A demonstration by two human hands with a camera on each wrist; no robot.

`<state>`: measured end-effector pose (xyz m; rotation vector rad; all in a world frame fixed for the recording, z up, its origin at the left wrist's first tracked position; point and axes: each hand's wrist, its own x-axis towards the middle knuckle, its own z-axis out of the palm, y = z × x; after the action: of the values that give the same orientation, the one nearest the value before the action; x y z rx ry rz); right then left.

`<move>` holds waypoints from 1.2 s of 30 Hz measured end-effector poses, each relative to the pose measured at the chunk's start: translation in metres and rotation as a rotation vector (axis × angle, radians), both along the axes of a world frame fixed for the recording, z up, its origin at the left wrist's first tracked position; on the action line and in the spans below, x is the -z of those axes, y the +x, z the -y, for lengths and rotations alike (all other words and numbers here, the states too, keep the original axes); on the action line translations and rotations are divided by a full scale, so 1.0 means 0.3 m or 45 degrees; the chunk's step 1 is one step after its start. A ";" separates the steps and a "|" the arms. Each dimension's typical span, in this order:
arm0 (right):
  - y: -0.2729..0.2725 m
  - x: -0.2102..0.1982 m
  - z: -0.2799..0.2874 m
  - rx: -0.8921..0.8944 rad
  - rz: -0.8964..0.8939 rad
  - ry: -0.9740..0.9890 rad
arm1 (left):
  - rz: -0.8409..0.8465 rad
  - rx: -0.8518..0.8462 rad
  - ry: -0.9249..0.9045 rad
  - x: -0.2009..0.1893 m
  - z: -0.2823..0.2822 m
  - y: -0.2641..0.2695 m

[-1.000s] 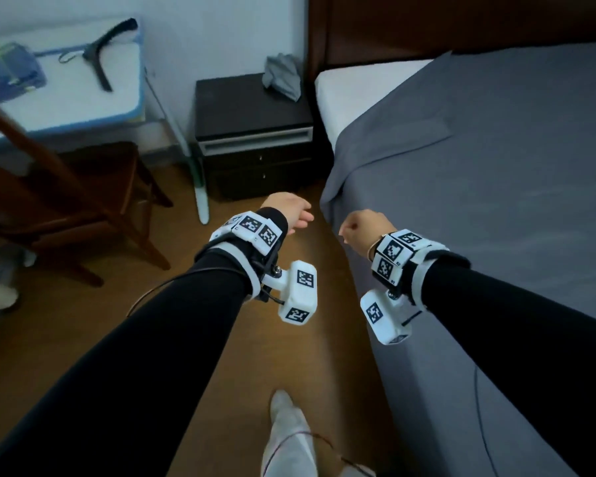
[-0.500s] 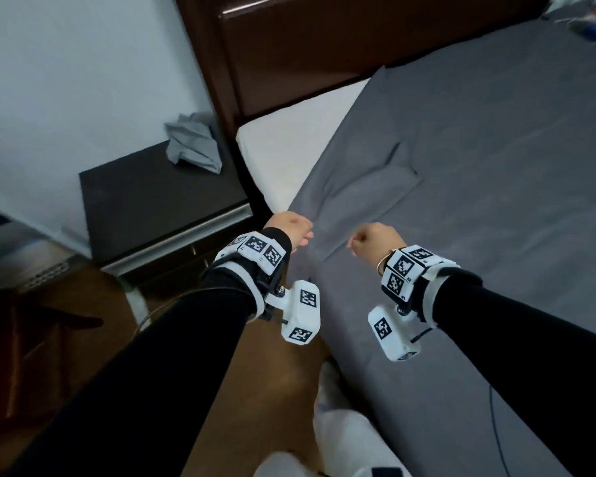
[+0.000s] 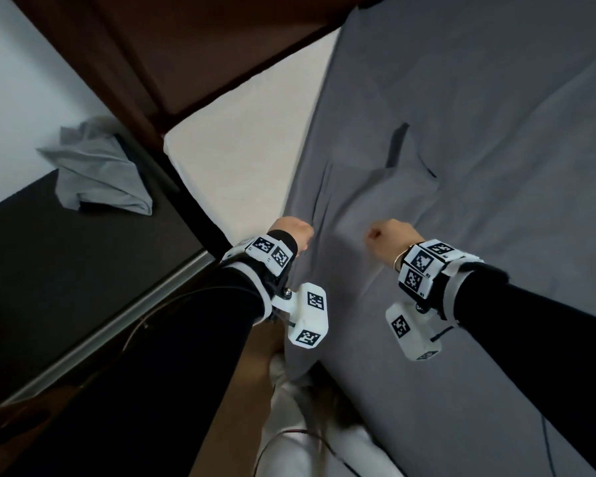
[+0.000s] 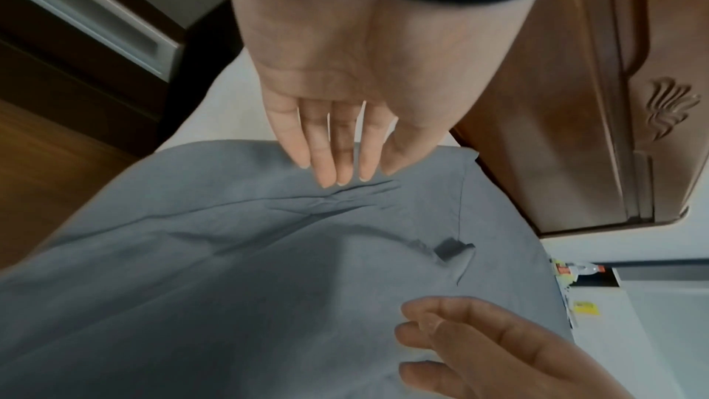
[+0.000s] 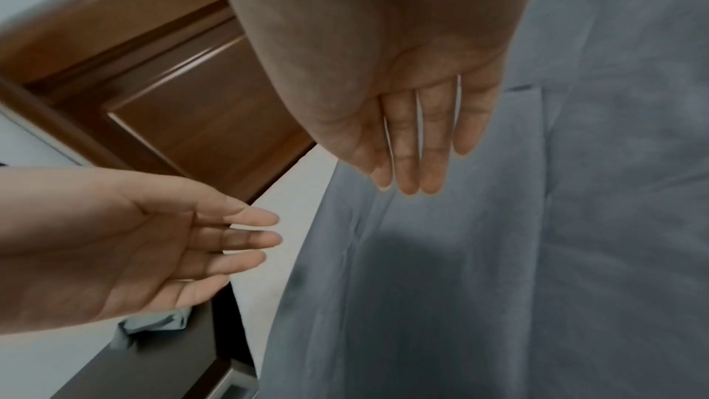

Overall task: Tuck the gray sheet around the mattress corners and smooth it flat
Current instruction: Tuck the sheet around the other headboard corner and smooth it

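The gray sheet [image 3: 461, 166] covers most of the bed. Its corner [image 3: 375, 194] lies folded back and wrinkled, leaving the white mattress [image 3: 241, 139] bare next to the headboard. My left hand [image 3: 293, 232] hovers at the sheet's edge beside the bare mattress. In the left wrist view its fingers [image 4: 337, 163] are straight, just above a small wrinkle [image 4: 345, 196], holding nothing. My right hand [image 3: 387, 235] is a little to the right over the folded flap, its fingers [image 5: 414, 160] straight and empty. Whether either hand touches the cloth I cannot tell.
A dark wooden headboard [image 3: 203, 46] stands behind the mattress. Left of the bed is a dark nightstand [image 3: 66, 270] with a crumpled gray cloth [image 3: 97, 177] on it. A strip of wooden floor [image 3: 248, 373] and my white-clad leg [image 3: 307, 435] lie between nightstand and bed.
Both hands have moved from beside the bed's edge to above the sheet's folded corner. The headboard and the bare mattress now look much closer.
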<state>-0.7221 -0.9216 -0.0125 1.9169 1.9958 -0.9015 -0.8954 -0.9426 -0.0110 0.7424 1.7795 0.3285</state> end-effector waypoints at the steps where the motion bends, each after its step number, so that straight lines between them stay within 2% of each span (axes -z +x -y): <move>1: -0.006 0.025 -0.021 0.005 0.003 -0.014 | -0.012 0.021 -0.001 0.029 -0.038 -0.004; 11: 0.057 0.216 -0.182 0.191 -0.029 0.011 | -0.141 0.175 0.006 0.225 -0.230 0.040; 16: 0.063 0.303 -0.175 0.141 0.018 -0.140 | -0.157 0.072 -0.033 0.308 -0.276 0.073; 20: 0.075 0.312 -0.185 0.148 0.007 -0.121 | -0.061 0.091 0.013 0.344 -0.291 0.089; 23: 0.077 0.285 -0.225 0.237 0.023 0.018 | -0.116 0.240 0.147 0.329 -0.302 0.076; 25: 0.078 0.259 -0.265 0.305 0.027 0.128 | -0.171 0.243 0.259 0.296 -0.304 0.035; 27: 0.061 0.236 -0.300 0.327 0.036 0.141 | -0.235 0.170 0.304 0.267 -0.299 -0.031; 33: -0.105 0.205 -0.325 0.127 0.044 0.022 | -0.434 -0.078 0.261 0.192 -0.225 -0.242; 36: -0.201 0.220 -0.329 0.236 -0.025 0.019 | -0.426 -0.397 0.288 0.168 -0.188 -0.352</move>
<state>-0.7823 -0.8230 -0.0785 2.1373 1.8636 -0.9548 -1.0009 -0.8861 -0.0613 0.7059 2.2066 0.6536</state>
